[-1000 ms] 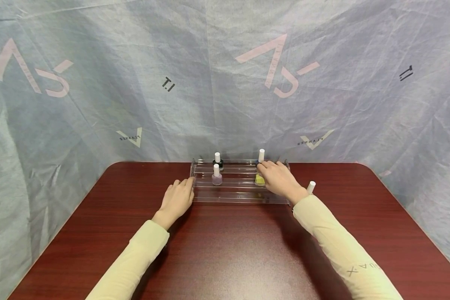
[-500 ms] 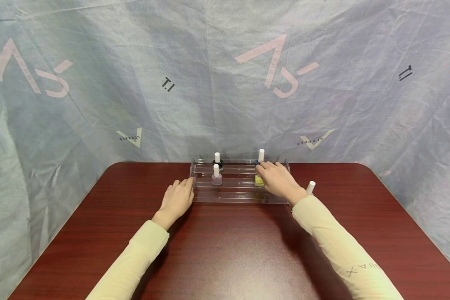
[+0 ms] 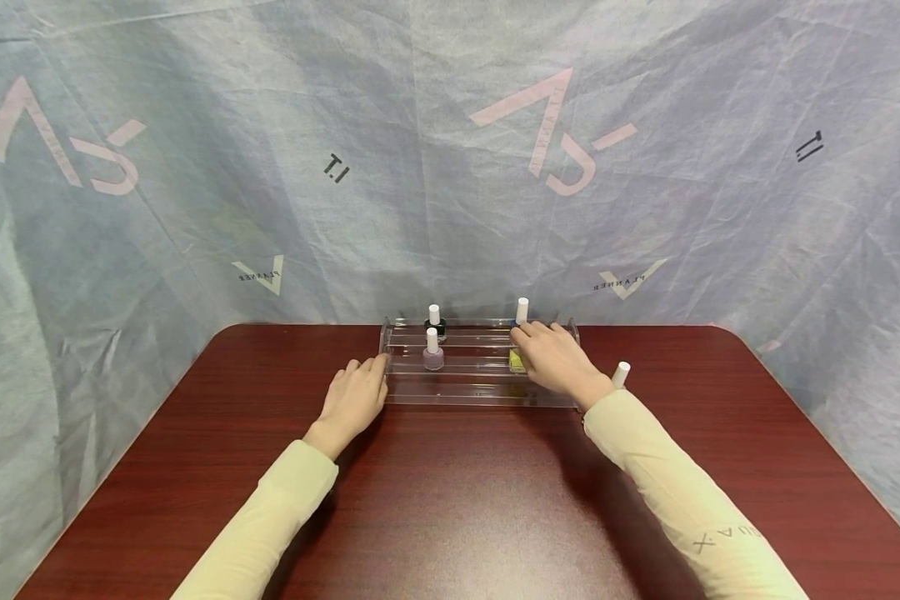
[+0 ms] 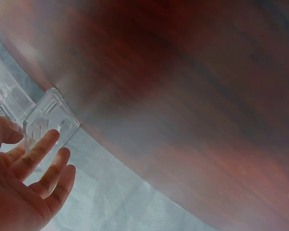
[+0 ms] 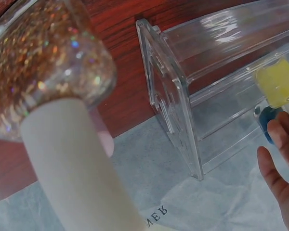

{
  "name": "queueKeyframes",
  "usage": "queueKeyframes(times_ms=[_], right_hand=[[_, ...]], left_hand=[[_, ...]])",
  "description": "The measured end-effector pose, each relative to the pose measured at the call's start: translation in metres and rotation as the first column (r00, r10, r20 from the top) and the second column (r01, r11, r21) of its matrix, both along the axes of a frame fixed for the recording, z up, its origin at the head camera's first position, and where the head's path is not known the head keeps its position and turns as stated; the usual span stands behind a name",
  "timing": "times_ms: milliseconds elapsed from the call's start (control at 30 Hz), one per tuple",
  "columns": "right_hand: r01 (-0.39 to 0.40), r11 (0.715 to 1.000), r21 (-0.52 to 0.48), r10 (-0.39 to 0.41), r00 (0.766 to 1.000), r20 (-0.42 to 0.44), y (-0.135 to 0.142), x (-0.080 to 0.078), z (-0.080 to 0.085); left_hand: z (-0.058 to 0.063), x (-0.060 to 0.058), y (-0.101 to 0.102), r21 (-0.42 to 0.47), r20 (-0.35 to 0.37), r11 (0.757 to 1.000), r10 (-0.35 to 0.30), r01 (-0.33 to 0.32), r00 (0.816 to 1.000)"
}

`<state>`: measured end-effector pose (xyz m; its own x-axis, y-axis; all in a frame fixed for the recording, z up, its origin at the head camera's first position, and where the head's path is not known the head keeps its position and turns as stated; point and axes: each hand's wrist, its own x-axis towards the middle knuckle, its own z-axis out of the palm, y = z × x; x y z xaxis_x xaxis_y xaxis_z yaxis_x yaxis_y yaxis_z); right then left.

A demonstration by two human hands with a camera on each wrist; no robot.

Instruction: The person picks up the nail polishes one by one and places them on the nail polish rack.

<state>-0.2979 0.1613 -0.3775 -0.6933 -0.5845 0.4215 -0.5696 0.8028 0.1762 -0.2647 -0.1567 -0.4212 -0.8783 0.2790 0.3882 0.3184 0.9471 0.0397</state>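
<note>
A clear tiered rack (image 3: 480,392) stands at the table's far edge. My left hand (image 3: 351,396) rests at its left end, fingers loosely extended against the end panel (image 4: 50,113). On the rack's middle tier, to the right, my right hand (image 3: 555,354) pinches a yellow nail polish bottle (image 5: 278,83) by its white cap. Behind it on the top tier is a blue nail polish bottle (image 5: 267,122) with a white cap, partly covered by the hand. To the left are a black nail polish bottle (image 3: 435,325) on the top tier and a lilac one (image 3: 433,358) in front.
Past my right wrist, right of the rack, a gold glitter nail polish bottle (image 5: 53,62) stands on the red-brown table (image 3: 450,500); my sleeve partly covers it in the head view. A grey printed cloth (image 3: 420,167) hangs right behind the table.
The yellow bottle has shifted very slightly left with my right hand. My left hand has stayed at the rack's left end.
</note>
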Motion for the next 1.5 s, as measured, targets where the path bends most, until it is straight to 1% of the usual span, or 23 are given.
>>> queueKeyframes(times_ms=[233, 700, 867, 1200, 1367, 1500], right_hand=[[-0.012, 1.0, -0.005, 0.012, 1.0, -0.029, -0.001, 0.001, 0.004], [0.055, 0.998, 0.003, -0.055, 0.998, -0.006, 0.004, 0.011, 0.017], [0.063, 0.998, 0.003, -0.063, 0.998, -0.003, 0.007, 0.014, 0.021], [0.031, 1.0, -0.008, -0.031, 0.996, -0.087, 0.013, 0.027, 0.025], [0.044, 0.999, -0.009, -0.045, 0.996, -0.075, 0.021, 0.036, 0.024], [0.05, 0.999, -0.01, -0.051, 0.996, -0.07, 0.027, 0.041, 0.021]], left_hand=[[0.0, 0.0, -0.001, -0.002, 0.007, 1.0, -0.001, 0.001, 1.0], [0.0, 0.0, 0.0, -0.007, 0.008, 1.0, -0.005, 0.005, 1.0], [0.0, 0.0, 0.0, -0.007, 0.01, 1.0, -0.003, 0.003, 1.0], [-0.001, 0.0, -0.001, -0.004, 0.005, 1.0, -0.006, 0.006, 1.0], [-0.001, 0.0, 0.0, 0.0, 0.008, 1.0, -0.01, 0.01, 1.0], [-0.001, 0.0, 0.0, 0.001, 0.015, 1.0, -0.005, 0.005, 1.0]])
